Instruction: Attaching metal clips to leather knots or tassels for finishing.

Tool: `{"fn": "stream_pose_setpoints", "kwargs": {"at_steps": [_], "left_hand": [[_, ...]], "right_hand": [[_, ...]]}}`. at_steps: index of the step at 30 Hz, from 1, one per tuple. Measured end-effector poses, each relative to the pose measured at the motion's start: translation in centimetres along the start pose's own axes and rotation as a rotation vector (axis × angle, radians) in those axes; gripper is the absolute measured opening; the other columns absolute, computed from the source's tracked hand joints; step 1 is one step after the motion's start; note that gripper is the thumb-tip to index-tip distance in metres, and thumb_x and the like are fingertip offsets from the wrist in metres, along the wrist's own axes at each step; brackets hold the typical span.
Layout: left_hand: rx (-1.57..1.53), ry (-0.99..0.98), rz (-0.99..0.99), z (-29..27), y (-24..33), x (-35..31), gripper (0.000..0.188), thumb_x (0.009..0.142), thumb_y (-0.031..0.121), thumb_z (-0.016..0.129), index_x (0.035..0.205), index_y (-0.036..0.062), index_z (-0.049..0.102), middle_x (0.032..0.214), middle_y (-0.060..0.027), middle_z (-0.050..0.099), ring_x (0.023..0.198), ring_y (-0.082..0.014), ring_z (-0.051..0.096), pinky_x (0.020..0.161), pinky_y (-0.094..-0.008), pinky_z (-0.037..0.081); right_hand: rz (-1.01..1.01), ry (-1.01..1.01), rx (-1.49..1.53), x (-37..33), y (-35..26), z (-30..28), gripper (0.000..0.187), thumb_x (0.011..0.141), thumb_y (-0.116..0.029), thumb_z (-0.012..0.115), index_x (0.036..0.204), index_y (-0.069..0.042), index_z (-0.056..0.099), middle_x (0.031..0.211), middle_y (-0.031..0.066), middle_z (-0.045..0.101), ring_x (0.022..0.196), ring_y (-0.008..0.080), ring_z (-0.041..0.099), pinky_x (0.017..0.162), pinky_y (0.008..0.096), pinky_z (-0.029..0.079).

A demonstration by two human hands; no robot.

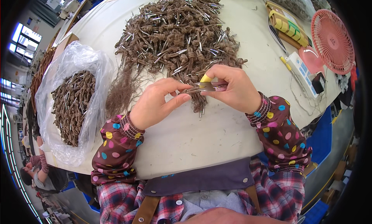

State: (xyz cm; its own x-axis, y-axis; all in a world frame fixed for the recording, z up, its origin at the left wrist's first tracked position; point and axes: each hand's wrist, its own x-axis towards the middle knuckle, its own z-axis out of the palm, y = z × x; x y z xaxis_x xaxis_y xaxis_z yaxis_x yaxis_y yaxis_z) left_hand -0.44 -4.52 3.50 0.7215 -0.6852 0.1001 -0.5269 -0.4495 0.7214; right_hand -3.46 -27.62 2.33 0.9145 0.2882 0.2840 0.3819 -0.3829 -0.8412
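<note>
My left hand (155, 102) is closed, pinching the end of a brown cord (190, 90) between thumb and fingertips. In my right hand (237, 87) are thread snips (209, 87), their metal blades lying right at the pinched cord. Something yellow (206, 78) wraps a finger of that hand. Just beyond both hands spreads a big heap of knotted brown cords (180, 38) with shiny metal tips. A few of them (199, 104) hang down below the snips. Whether the blades have closed on the cord, I cannot tell.
Left on the pale table (193, 146), a clear plastic bag (48, 108) holds more brown cords (73, 108). Loose brown threads (121, 94) lie beside it. To the right are a pink fan (332, 42), a white power strip (303, 71) and cables. Another person (38, 173) sits far left.
</note>
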Motion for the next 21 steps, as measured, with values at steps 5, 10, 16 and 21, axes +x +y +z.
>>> {"fn": "stream_pose_setpoints", "kwargs": {"at_steps": [5,10,16,21], "left_hand": [[0.041,0.068,0.036,0.6,0.5,0.2,0.020,0.080,0.008,0.069,0.100,0.0044,0.069,0.088,-0.0090,0.067,0.076,-0.0196,0.061,0.072,-0.0296,0.048],[0.456,0.405,0.323,1.5,0.0,0.3,0.013,0.075,0.005,0.071,0.088,0.0057,0.069,0.083,-0.0037,0.068,0.072,-0.0228,0.064,0.063,-0.0297,0.050],[0.198,0.328,0.120,1.7,-0.5,0.0,0.003,0.087,0.005,0.062,0.089,0.0025,0.063,0.082,-0.0055,0.066,0.070,-0.0154,0.062,0.064,-0.0245,0.049],[-0.526,0.295,-0.195,1.1,-1.9,0.5,0.013,0.094,0.014,0.056,0.092,0.0014,0.061,0.082,-0.0027,0.064,0.069,-0.0088,0.057,0.063,-0.0229,0.047]], "right_hand": [[0.060,-0.064,-0.006,0.0,-0.5,-0.1,0.024,0.075,-0.015,0.077,0.089,-0.003,0.061,0.079,0.0075,0.063,0.067,0.0163,0.061,0.063,0.0268,0.049],[0.187,-0.003,0.048,-0.1,0.0,0.9,0.028,0.075,-0.018,0.077,0.089,-0.001,0.061,0.077,0.0085,0.063,0.067,0.0148,0.060,0.062,0.0265,0.049],[0.144,-0.007,0.068,-0.2,-0.2,0.5,0.027,0.076,-0.017,0.077,0.089,0.000,0.060,0.080,0.0082,0.063,0.070,0.0137,0.062,0.065,0.0259,0.051],[-0.046,0.004,0.039,-0.3,0.3,0.1,0.018,0.077,-0.007,0.076,0.085,-0.003,0.060,0.072,-0.0030,0.055,0.057,0.0028,0.038,0.051,0.0199,0.033]]}}
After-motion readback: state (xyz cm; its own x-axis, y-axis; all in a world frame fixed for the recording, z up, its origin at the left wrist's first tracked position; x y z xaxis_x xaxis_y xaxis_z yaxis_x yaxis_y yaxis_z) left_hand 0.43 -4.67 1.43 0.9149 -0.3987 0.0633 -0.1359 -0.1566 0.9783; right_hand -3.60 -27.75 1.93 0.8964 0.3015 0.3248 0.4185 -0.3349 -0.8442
